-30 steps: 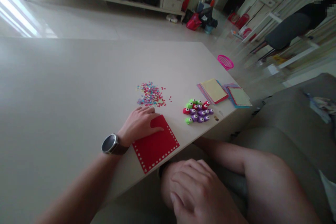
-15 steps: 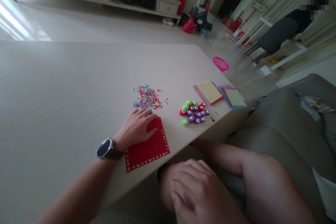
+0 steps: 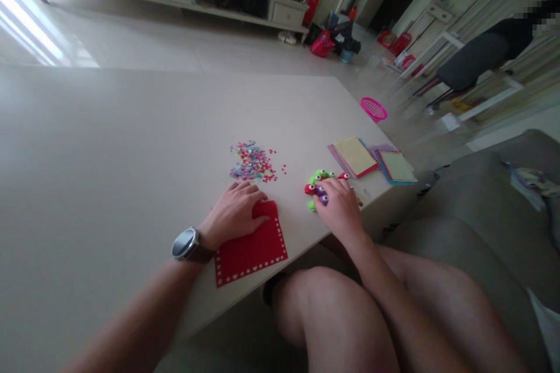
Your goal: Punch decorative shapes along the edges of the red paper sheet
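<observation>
My left hand, with a watch on the wrist, lies flat on a red paper square edged with small white hearts, near the table's front edge. My right hand rests over a cluster of small green, red and purple craft punches, its fingers curled among them; whether it grips one I cannot tell. A heap of tiny colourful paper cut-outs lies just beyond my left hand.
Two stacks of coloured paper lie at the table's right corner. A pink basket stands on the floor beyond it. The beige table stretches far left. My knees and a grey sofa are at the right.
My right hand has lifted off my knee and come onto the punches on the table. My left hand has turned the red paper a little and stays pressed on it.
</observation>
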`<state>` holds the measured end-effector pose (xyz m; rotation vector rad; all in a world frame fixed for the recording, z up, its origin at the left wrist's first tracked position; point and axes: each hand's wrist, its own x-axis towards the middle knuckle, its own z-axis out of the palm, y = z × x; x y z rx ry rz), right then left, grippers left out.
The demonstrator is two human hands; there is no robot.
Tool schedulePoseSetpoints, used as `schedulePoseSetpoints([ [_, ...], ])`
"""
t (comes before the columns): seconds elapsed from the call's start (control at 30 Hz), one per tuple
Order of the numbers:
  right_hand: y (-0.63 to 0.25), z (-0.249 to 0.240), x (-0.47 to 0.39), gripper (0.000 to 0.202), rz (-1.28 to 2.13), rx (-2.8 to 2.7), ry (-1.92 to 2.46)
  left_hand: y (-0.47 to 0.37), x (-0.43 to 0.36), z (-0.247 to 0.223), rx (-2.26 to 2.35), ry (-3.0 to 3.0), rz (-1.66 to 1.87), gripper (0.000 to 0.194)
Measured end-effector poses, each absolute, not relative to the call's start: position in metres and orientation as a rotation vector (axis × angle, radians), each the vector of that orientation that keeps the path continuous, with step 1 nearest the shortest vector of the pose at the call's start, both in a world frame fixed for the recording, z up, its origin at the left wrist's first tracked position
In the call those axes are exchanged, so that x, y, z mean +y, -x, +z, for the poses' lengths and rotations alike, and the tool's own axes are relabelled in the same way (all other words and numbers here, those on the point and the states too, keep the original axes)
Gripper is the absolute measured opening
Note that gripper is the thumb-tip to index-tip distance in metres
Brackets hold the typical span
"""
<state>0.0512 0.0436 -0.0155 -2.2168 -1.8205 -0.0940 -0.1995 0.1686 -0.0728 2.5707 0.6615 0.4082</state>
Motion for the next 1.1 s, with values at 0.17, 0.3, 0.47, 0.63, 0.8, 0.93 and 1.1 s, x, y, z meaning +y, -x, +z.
schedulePoseSetpoints([
  [0.17,-0.049,-0.030,0.055,0.013,-0.126,-1.916,2.338,0.200,0.167,-0.074,0.614,-2.565,0.446,0.021],
  [0.3,-0.049,-0.032,0.059,0.010,-0.143,-1.946,2.363,0.201,0.167,-0.074,0.569,-2.561,0.491,0.014],
  [0.47,-0.048,-0.029,0.066,0.010,-0.139,-1.967,2.278,0.201,0.165,-0.073,0.544,-2.580,0.502,0.009],
  [0.63,-0.034,-0.036,0.055,0.015,0.176,-1.956,1.798,0.201,0.164,-0.074,0.539,-2.560,0.519,0.015],
  [0.8,-0.017,-0.060,0.041,0.020,0.344,-1.938,1.574,0.199,0.166,-0.080,0.498,-2.466,0.584,0.014],
  [0.93,-0.010,-0.076,0.037,0.019,0.311,-1.832,1.543,0.197,0.167,-0.083,0.498,-2.444,0.578,0.012],
  [1.1,-0.007,-0.084,0.035,0.019,0.278,-1.765,1.526,0.198,0.166,-0.081,0.503,-2.447,0.556,0.014],
])
